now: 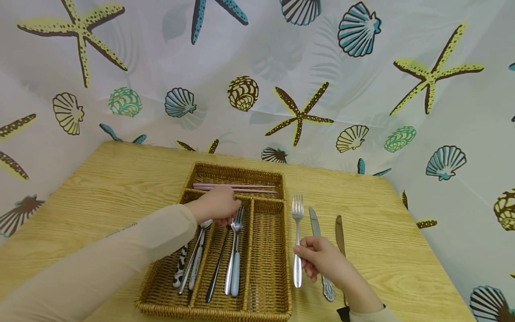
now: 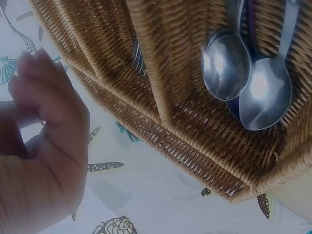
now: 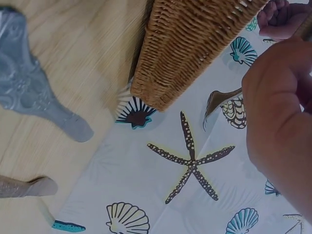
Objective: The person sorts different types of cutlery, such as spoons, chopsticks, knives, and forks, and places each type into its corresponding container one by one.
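My right hand (image 1: 322,257) pinches a silver fork (image 1: 297,219) between thumb and fingers, its tines pointing away from me, beside the right wall of a wicker cutlery basket (image 1: 289,268). In the right wrist view the fork's head (image 3: 219,102) juts out past the hand. My left hand (image 1: 217,205) hovers over the basket's middle compartment near the fork heads; in the left wrist view, its fingers (image 2: 53,92) are loosely curled with a gap to the thumb and nothing visible held. That compartment holds a black-handled fork (image 1: 217,264) and a light-blue-handled fork (image 1: 235,273), among others.
Spoons (image 2: 265,92) lie in the left compartment, one with a cow-patterned handle (image 1: 179,268). Pink chopsticks (image 1: 257,188) lie in the back compartment. On the wooden table (image 1: 394,241), right of the basket, are an ornate-handled knife (image 1: 328,290) and another knife (image 1: 339,230). A seashell-print curtain (image 1: 241,53) hangs behind.
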Available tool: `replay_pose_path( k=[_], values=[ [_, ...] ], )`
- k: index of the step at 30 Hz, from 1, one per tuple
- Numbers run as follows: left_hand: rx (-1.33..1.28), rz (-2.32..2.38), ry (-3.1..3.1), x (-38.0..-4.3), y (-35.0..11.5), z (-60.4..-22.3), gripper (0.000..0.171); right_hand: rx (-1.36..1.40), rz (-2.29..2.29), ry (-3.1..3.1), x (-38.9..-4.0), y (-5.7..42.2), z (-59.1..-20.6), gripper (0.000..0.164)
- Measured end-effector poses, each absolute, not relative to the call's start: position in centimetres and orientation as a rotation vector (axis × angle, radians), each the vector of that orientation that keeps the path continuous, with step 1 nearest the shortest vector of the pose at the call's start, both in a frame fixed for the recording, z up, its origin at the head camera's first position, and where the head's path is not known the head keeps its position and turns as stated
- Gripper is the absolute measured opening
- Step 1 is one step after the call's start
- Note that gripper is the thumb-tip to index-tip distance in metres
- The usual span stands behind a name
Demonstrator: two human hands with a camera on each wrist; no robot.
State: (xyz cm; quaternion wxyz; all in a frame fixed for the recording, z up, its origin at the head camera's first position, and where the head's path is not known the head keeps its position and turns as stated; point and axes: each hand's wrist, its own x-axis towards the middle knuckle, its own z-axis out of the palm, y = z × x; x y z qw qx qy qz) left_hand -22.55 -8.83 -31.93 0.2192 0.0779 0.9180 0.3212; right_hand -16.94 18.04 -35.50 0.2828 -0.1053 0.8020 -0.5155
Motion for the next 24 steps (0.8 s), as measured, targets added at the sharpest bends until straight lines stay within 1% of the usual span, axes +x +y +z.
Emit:
replay_pose_path(
  k=[12, 17, 21, 24],
  values=[
    [0.264, 0.957, 2.534, -22.0, -6.9, -31.5, 0.048, -0.348, -1.393, 2.126, -16.4, 15.9, -35.2, 0.028],
    [0.263, 0.952, 2.562, -21.8, -5.9, -31.8, 0.046, -0.352, -1.393, 2.119, -16.1, 14.9, -35.1, 0.026],
    [0.297, 0.934, 2.541, -21.5, -5.2, -32.1, 0.051, -0.365, -1.379, 2.125, -15.8, 13.8, -35.0, 0.026],
    [0.307, 0.95, 2.483, -21.2, -4.8, -32.5, 0.049, -0.384, -1.365, 2.139, -15.7, 13.0, -35.1, 0.027]
  ],
)
